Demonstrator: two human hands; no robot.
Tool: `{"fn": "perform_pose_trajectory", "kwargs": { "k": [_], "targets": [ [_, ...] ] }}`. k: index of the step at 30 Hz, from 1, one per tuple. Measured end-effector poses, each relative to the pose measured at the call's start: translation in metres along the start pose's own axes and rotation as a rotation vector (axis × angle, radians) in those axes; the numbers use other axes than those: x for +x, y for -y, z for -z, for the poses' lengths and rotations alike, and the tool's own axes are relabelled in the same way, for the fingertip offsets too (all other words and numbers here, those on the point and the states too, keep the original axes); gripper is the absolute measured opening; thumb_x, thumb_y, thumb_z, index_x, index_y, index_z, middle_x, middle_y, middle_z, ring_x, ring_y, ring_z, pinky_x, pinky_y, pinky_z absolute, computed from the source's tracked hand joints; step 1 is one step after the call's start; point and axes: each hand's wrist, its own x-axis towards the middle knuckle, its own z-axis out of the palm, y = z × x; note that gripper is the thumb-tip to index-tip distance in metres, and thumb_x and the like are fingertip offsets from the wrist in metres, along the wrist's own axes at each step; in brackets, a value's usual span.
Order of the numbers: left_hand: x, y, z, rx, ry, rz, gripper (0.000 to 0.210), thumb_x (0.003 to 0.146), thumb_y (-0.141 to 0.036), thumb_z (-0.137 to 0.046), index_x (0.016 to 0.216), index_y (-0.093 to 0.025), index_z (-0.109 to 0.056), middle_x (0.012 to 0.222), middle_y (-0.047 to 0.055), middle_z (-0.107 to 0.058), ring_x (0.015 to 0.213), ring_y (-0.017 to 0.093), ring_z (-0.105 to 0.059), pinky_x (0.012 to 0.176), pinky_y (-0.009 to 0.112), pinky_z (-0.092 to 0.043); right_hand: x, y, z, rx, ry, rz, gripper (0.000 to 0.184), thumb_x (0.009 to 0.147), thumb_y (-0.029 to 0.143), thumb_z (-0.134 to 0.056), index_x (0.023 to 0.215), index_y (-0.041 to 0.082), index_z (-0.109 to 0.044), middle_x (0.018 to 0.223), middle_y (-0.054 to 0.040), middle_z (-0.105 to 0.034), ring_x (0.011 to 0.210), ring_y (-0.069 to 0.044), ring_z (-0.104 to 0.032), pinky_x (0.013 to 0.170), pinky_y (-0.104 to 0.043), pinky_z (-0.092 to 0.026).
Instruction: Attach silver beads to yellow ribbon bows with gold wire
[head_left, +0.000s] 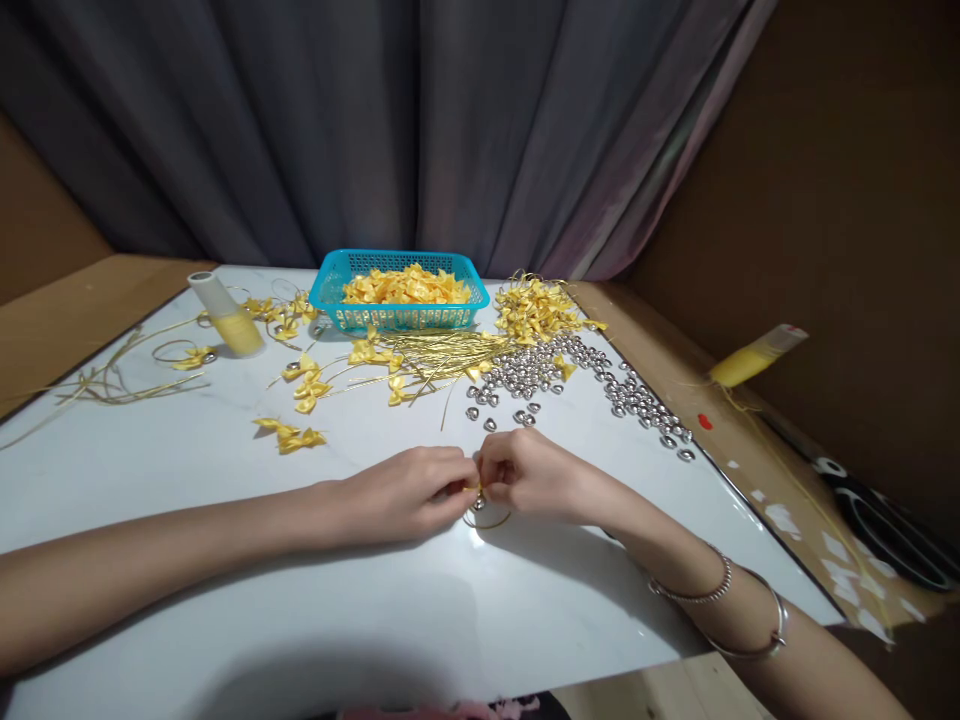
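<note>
My left hand (420, 490) and my right hand (536, 475) meet above the front middle of the white table, fingers of both pinched together. Between them is a thin gold cord (496, 525), its loop hanging below the fingertips. A small silver bead (479, 503) sits on it, with a bit of yellow just above; the fingers hide most of the rest. Beyond my right hand lie many loose silver beads (525, 370). Several yellow ribbon bows (300, 440) are on the table past my left hand.
At the back stands a blue basket (405, 318) of yellow bows, with a heap of bows (536, 310) on its right. Cut gold cords (442, 352) lie in front. A yellow thread spool (238, 328) stands left; another spool (757, 358) and black scissors (892, 535) are right.
</note>
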Motion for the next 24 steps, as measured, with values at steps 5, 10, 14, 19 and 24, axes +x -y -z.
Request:
{"fn": "perform_pose_trajectory", "kwargs": {
  "k": [5,10,14,19,24],
  "targets": [
    [-0.003,-0.002,0.001,0.063,0.0,0.02,0.013,0.085,-0.025,-0.049,0.076,-0.015,-0.051,0.069,0.001,-0.05,0.06,0.012,-0.045,0.055,0.025,-0.034,0.0,0.0,0.0,-0.005,0.0,0.004,0.015,0.061,0.004,-0.054,0.069,0.01,-0.066,0.062,-0.0017,-0.061,0.056,-0.01,-0.051,0.048,-0.019,-0.035],
    [-0.003,-0.005,0.007,0.159,0.062,-0.066,0.015,0.088,-0.019,-0.041,0.084,-0.014,-0.054,0.077,0.006,-0.054,0.069,0.016,-0.049,0.062,0.028,-0.037,0.0,0.0,0.001,0.014,0.006,0.01,0.015,0.061,0.005,-0.054,0.069,0.01,-0.066,0.064,-0.0025,-0.062,0.057,-0.011,-0.052,0.05,-0.02,-0.037],
    [-0.003,-0.005,0.01,0.255,0.086,-0.129,0.017,0.089,-0.017,-0.04,0.08,-0.014,-0.054,0.074,0.006,-0.052,0.066,0.016,-0.047,0.061,0.03,-0.036,0.0,-0.001,0.002,0.025,0.01,0.002,0.014,0.06,0.006,-0.055,0.068,0.01,-0.066,0.065,-0.0035,-0.064,0.057,-0.011,-0.052,0.051,-0.021,-0.038],
    [-0.003,-0.005,0.01,0.2,0.082,-0.1,0.02,0.09,-0.018,-0.038,0.08,-0.014,-0.055,0.074,0.005,-0.052,0.066,0.015,-0.047,0.061,0.028,-0.036,0.001,-0.001,0.001,0.036,0.006,-0.007,0.012,0.06,0.006,-0.055,0.066,0.01,-0.065,0.07,-0.0053,-0.066,0.059,-0.011,-0.053,0.052,-0.021,-0.038],
    [-0.001,-0.004,0.01,0.061,0.083,0.048,0.015,0.087,-0.021,-0.044,0.078,-0.014,-0.055,0.073,0.003,-0.053,0.064,0.013,-0.048,0.058,0.025,-0.035,0.0,-0.002,0.0,0.008,0.005,0.011,0.017,0.06,0.005,-0.053,0.07,0.01,-0.066,0.063,-0.0031,-0.063,0.057,-0.011,-0.052,0.049,-0.02,-0.036]
  ]
}}
